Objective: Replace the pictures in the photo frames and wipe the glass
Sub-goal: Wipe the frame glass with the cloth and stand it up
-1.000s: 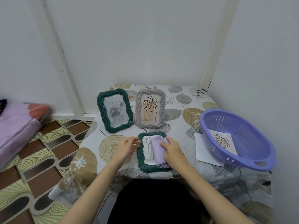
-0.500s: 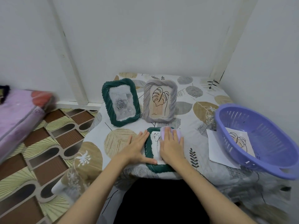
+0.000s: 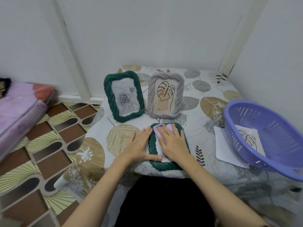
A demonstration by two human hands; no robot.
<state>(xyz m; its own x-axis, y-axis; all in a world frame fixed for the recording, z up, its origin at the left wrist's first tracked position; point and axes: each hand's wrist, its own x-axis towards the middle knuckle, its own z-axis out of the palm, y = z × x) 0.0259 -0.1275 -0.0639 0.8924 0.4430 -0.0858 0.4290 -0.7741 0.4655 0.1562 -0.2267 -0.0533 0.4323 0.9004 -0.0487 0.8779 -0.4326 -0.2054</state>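
A small green photo frame [image 3: 167,165] lies flat at the near edge of the table. My right hand [image 3: 173,144] lies flat on a lilac cloth [image 3: 161,129] and presses it onto the frame's glass. My left hand [image 3: 139,145] rests flat on the table against the frame's left side, its thumb along the lower edge. Behind them stand a green frame with a grey rose picture [image 3: 123,95] and a grey frame with a leaf drawing [image 3: 165,95].
A purple plastic basket [image 3: 262,138] sits tilted at the right with a leaf print [image 3: 247,139] inside and a white sheet [image 3: 226,148] under it. The table wears a leaf-patterned cloth [image 3: 211,105]. A pink mattress [image 3: 19,108] lies at the left on patterned floor.
My right hand has flattened and pushed the cloth up to the far end of the lying frame. My left hand has spread flat beside the frame.
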